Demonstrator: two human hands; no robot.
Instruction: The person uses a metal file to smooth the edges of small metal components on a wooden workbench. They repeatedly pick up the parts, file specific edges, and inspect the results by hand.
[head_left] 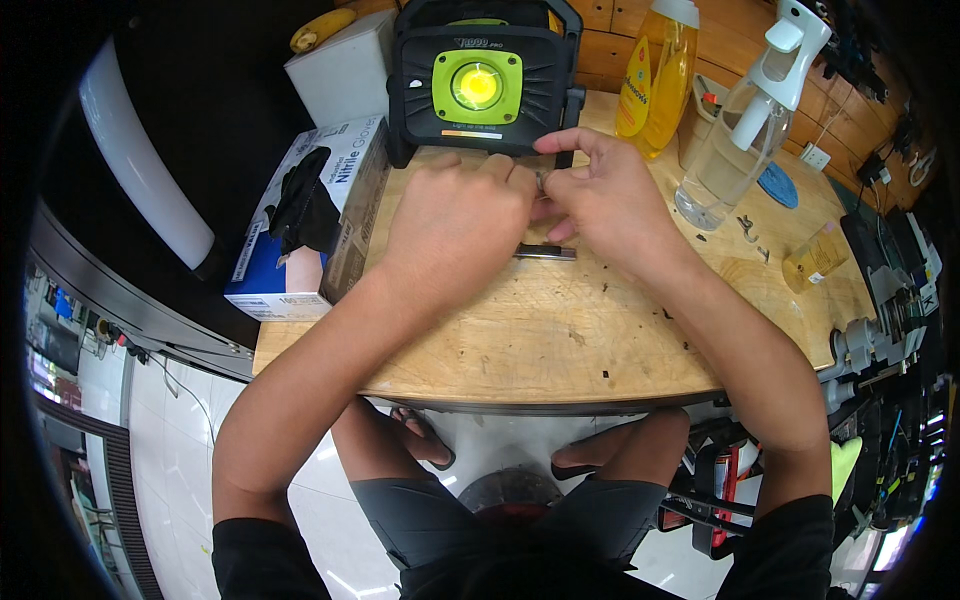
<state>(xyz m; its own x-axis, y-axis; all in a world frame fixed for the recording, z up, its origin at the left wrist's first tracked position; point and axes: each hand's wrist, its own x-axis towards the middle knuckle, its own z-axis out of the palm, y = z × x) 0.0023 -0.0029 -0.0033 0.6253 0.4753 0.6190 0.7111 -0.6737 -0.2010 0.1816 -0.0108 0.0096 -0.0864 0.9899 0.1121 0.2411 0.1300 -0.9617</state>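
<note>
Both hands meet over the wooden table, just in front of the work light. My left hand (462,212) is closed, back of the hand up, its fingertips hidden. Against it, my right hand (607,197) pinches near the left fingers, with its index finger raised and curved above. Something tiny shows between the two hands, too small and covered to name. Just below them a slim dark bar with a shiny metal end (548,253) lies on the wooden table (500,340); part of it is behind the left hand.
A lit work light (477,88) stands at the back. A glove box (312,215) sits left; a white box (340,70) with a banana (322,30) is behind it. To the right are a yellow bottle (655,85), a clear spray bottle (735,150), a small bottle (815,258) and dark scraps (748,228).
</note>
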